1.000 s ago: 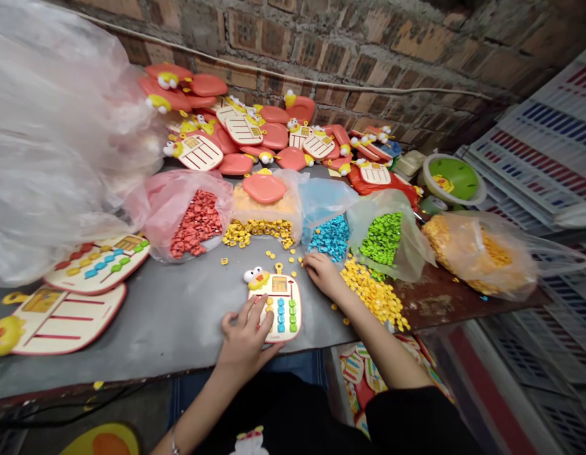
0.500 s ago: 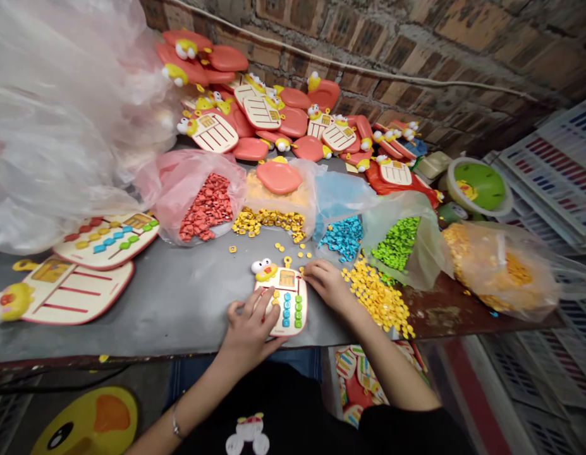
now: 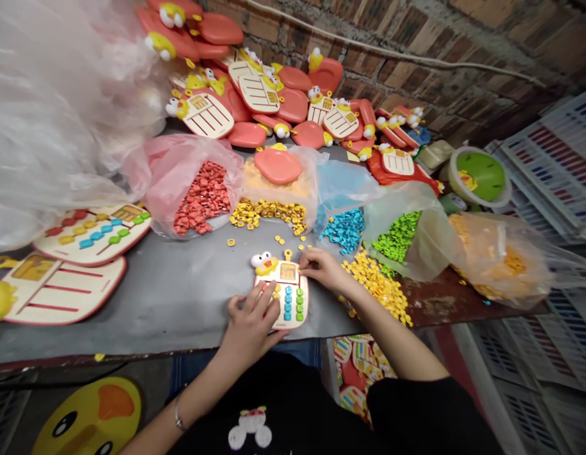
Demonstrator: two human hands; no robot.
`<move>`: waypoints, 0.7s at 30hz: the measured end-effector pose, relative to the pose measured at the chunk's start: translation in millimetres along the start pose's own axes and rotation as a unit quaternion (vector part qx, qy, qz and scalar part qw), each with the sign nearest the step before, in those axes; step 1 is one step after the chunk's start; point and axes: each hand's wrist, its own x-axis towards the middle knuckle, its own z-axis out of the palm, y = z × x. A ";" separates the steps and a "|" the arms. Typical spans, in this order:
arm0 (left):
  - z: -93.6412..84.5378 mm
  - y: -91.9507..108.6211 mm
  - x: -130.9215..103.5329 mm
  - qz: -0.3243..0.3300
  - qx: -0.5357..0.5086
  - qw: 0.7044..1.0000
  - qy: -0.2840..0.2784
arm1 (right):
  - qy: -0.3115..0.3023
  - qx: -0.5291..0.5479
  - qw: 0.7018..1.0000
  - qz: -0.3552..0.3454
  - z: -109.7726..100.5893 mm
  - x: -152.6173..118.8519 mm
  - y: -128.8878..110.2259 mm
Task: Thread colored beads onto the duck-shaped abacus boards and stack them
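A cream toy board [image 3: 268, 278] with a duck head lies on the grey table in front of me. Blue beads [image 3: 287, 303] and green beads [image 3: 299, 304] sit in rows on its slots. My left hand [image 3: 252, 316] rests over the board's left side, fingers spread, hiding most of the red and yellow beads there. At the top right edge of the board, my right hand [image 3: 323, 268] has thumb and forefinger pinched together; whatever is between them is too small to make out. A pile of loose yellow pieces [image 3: 378, 287] lies just right of that hand.
Behind the board stand bags of red pieces [image 3: 202, 199], yellow pieces [image 3: 268, 212], blue pieces [image 3: 344, 230] and green pieces [image 3: 397, 235]. Several duck boards [image 3: 259, 95] are heaped by the brick wall. More boards [image 3: 74, 287] lie left. Plastic crates [image 3: 558, 151] stand right.
The view has shifted slightly. My right hand stays at the board's top right corner, its fingers now drawn into a tighter pinch. The left hand keeps its place on the board.
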 end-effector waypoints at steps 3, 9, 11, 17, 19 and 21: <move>-0.3 -0.6 -0.4 0.001 0.001 1.000 -0.003 | -0.108 0.081 0.986 0.099 -9.0 23.7 5.0; 1.4 -2.0 -1.0 -0.001 0.012 1.000 -0.021 | -0.232 -0.011 0.966 0.116 -16.5 62.5 4.7; 2.1 -2.4 -1.1 0.001 0.012 1.000 -0.023 | -0.234 -0.020 0.964 0.126 -15.7 64.4 4.6; 3.4 -3.4 -1.6 0.013 0.010 1.000 -0.013 | -0.201 0.008 0.968 0.148 -12.8 56.3 11.4; 3.0 -3.3 -1.6 0.012 0.016 1.000 -0.013 | -0.198 0.025 0.971 0.134 -14.2 53.8 12.0; 1.5 -2.7 -1.2 0.008 0.024 1.000 -0.015 | -0.201 0.049 0.972 0.114 -17.3 49.9 9.0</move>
